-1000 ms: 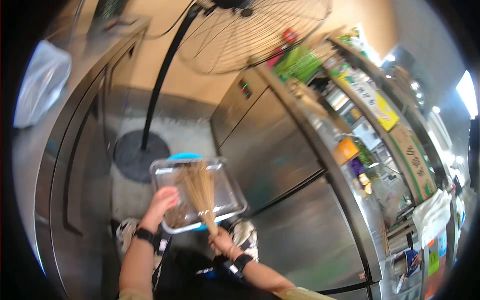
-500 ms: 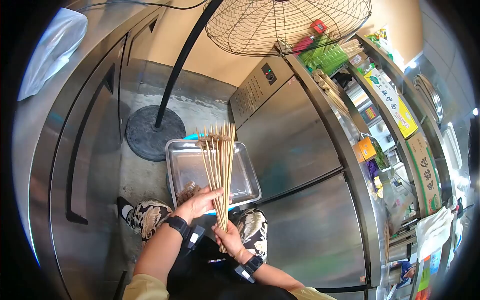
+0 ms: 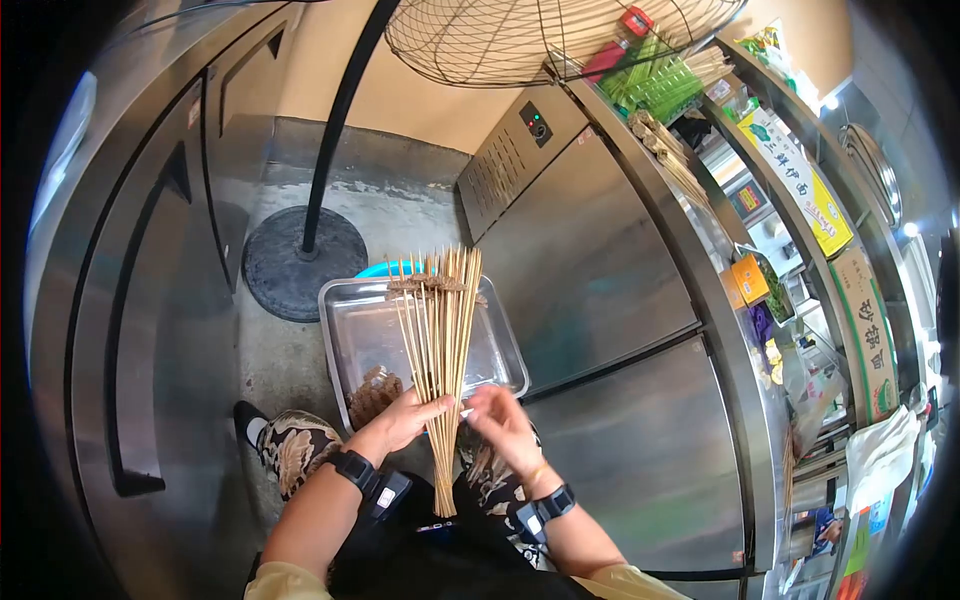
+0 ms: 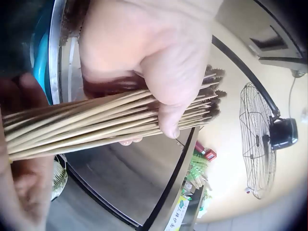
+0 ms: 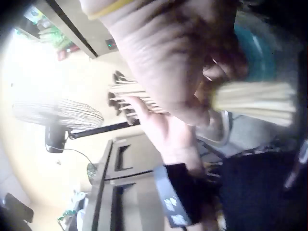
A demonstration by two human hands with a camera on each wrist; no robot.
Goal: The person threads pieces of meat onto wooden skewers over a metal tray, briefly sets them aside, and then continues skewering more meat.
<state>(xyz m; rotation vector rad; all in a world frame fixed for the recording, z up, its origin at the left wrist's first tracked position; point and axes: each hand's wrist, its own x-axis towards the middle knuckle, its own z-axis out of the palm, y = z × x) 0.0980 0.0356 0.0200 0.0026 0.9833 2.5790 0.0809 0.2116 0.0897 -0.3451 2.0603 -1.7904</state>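
A bundle of thin wooden skewers (image 3: 440, 370) stands nearly upright over a clear-looking tray (image 3: 345, 310), with brown pieces (image 3: 428, 284) near the pointed ends and a yellow band round the lower end. My left hand (image 3: 402, 418) grips its middle, thumb across the sticks, as the left wrist view shows at the hand (image 4: 144, 53) and skewers (image 4: 96, 122). My right hand (image 3: 508, 432) is just right of the bundle, fingers loosely bent towards it; in the right wrist view this hand (image 5: 168, 57) partly hides the sticks. More brown pieces (image 3: 374, 396) lie in the tray's near left corner.
A blue rim (image 3: 395, 269) shows behind the tray. Beyond it stand the fan's round base (image 3: 305, 262) and pole (image 3: 340, 130). Steel cabinets flank both sides, one at left (image 3: 150, 300) and one at right (image 3: 590, 270); shelves with boxes (image 3: 868, 330) and packets are at far right.
My right hand has let go of the bundle's lower end and moved up and right. My left hand, over the tray a second ago, came to grip the skewers and still holds them.
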